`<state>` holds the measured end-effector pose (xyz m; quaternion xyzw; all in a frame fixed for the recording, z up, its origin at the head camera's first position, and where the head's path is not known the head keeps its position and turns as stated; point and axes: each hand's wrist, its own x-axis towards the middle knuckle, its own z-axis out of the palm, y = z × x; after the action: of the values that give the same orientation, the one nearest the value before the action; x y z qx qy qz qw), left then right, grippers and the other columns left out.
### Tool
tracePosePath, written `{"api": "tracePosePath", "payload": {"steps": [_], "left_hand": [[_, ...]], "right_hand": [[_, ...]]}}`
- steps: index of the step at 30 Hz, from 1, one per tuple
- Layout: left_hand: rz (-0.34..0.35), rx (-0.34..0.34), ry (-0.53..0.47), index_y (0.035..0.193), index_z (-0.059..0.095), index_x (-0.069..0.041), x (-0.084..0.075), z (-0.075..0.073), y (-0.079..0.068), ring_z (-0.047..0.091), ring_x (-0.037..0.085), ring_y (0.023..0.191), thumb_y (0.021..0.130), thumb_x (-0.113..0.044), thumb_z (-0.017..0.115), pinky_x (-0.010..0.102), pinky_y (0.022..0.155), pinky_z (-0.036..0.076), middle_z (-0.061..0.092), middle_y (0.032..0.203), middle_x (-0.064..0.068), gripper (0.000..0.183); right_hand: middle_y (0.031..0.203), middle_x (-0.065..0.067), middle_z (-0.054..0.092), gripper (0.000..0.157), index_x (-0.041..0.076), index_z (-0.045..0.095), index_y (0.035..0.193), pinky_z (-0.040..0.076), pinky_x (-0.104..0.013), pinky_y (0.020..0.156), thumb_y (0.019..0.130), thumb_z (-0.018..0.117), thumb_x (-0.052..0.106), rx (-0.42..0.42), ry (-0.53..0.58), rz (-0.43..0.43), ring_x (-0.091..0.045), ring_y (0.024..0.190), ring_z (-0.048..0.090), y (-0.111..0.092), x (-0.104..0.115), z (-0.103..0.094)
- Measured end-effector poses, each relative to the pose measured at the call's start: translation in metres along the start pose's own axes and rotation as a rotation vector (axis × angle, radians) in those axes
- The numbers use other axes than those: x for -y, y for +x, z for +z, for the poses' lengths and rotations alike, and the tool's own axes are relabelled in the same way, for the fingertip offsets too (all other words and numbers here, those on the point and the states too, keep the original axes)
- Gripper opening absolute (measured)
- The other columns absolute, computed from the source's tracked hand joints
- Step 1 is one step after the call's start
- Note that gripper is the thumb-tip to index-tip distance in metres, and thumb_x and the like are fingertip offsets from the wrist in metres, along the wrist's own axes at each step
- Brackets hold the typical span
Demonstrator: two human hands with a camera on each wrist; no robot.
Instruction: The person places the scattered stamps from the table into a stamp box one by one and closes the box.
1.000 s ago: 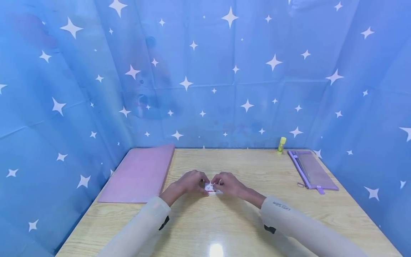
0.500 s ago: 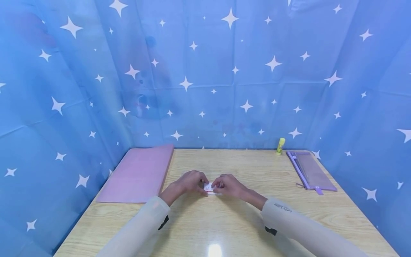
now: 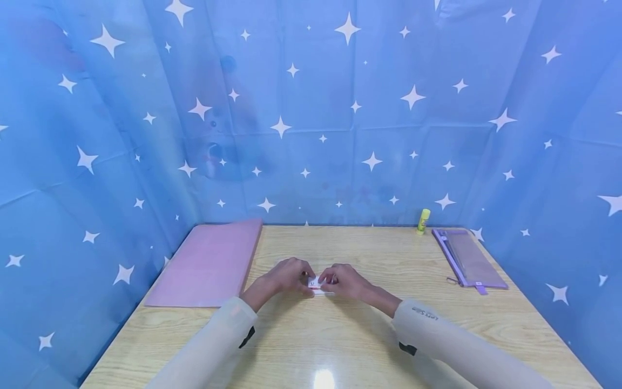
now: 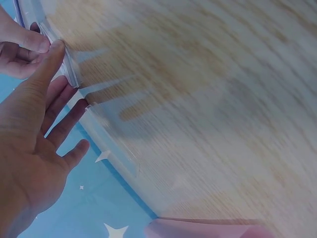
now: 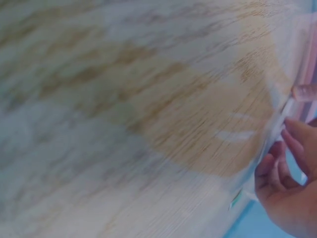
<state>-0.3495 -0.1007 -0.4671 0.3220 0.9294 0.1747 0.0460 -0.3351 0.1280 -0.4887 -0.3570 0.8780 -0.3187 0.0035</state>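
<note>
In the head view, a small flat white card [image 3: 314, 283] with a dark mark and a red stripe is at the middle of the table, between both hands. My left hand [image 3: 288, 276] pinches its left side between thumb and fingers. My right hand [image 3: 346, 281] pinches its right side with curled fingers and covers that part. From the left wrist, the card [image 4: 71, 69] shows as a thin pale edge under the left thumb, the other fingers spread behind it. The right wrist view has the right hand [image 5: 290, 183] beside the left thumb tip, most of the card hidden.
A pink folder [image 3: 206, 265] lies at the table's left. At the back right stands a yellow glue stick [image 3: 423, 221], with a purple mesh zip pouch [image 3: 471, 259] beside it. A blue starry curtain [image 3: 311, 108] surrounds the wooden table [image 3: 301, 346].
My right fingers have shifted slightly on the card, and the red stripe looks thinner, with a white strip showing below it. The left hand stays nearly in place.
</note>
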Motion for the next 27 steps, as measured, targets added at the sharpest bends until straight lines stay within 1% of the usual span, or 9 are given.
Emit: {"api": "tracePosePath", "payload": {"steps": [7,12,21,27], "left_hand": [[0.010,0.003,-0.004,0.119,0.077,-0.010,0.0009,-0.0001,-0.0007,0.069,0.014,0.102,0.079,-0.035,0.092,0.029,0.090,0.055,0.076,0.114,0.001,0.049],[0.009,0.001,-0.001,0.118,0.077,-0.010,0.0012,-0.0003,-0.0008,0.069,0.014,0.103,0.079,-0.035,0.092,0.029,0.090,0.055,0.076,0.115,0.001,0.049],[0.015,0.001,0.003,0.119,0.077,-0.012,0.0028,0.0021,0.0018,0.069,0.015,0.105,0.078,-0.036,0.092,0.029,0.092,0.055,0.076,0.116,0.000,0.050],[0.017,0.000,0.005,0.118,0.077,-0.013,0.0032,0.0023,0.0030,0.069,0.015,0.106,0.078,-0.037,0.093,0.029,0.093,0.055,0.076,0.115,-0.001,0.050]], "right_hand": [[0.087,-0.001,0.068,0.012,0.003,0.077,0.106,0.054,-0.022,0.066,0.096,0.075,0.008,0.016,0.003,0.014,-0.007,0.073,0.064,0.0009,0.0017,-0.0007],[0.085,0.000,0.068,0.011,0.003,0.077,0.105,0.053,-0.021,0.066,0.096,0.075,0.008,0.011,0.004,0.009,-0.005,0.072,0.062,0.0023,0.0005,0.0001],[0.086,-0.001,0.067,0.012,0.002,0.077,0.106,0.053,-0.021,0.066,0.096,0.074,0.009,0.013,-0.006,0.003,-0.006,0.073,0.062,0.0008,0.0007,-0.0011],[0.086,-0.001,0.066,0.012,0.001,0.077,0.107,0.052,-0.021,0.065,0.096,0.074,0.007,0.014,-0.010,0.007,-0.006,0.072,0.060,0.0002,0.0004,-0.0012]]}}
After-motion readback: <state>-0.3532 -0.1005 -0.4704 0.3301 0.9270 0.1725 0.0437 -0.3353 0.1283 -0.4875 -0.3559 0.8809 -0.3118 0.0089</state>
